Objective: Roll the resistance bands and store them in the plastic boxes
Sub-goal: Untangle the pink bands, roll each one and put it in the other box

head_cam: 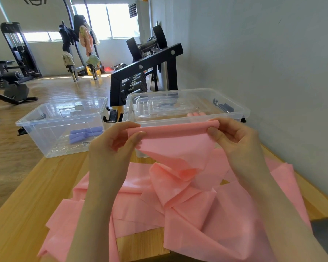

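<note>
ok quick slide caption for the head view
Both hands, left and right, pinch a pink resistance band's folded end before two clear plastic boxes.

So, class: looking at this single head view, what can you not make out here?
- Pink band: its far end runs off the bottom edge.
- Barcode label on the left box: too small to read.
- Left hand and right hand: fingertips hidden behind the band.
- Right box: near wall hidden by band and hands.

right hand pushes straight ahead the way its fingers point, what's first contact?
Likely the near wall of the right clear box; the right hand pinches the pink band just before its rim, though depth is unclear.
</note>
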